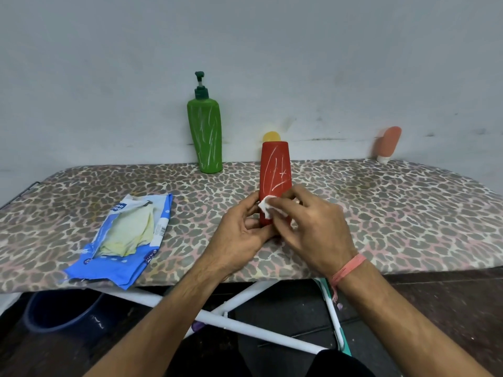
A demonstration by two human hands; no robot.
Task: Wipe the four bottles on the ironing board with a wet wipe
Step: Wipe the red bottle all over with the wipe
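At frame centre the left hand [245,227] grips the red bottle [275,175] while the right hand [313,227] pinches the wipe [268,209] low on it; white streaks remain there and on the green bottle [206,131].

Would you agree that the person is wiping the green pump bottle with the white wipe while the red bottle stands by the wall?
No, the head view shows them reversed: the white wipe is on the red bottle, while the green pump bottle stands by the wall.
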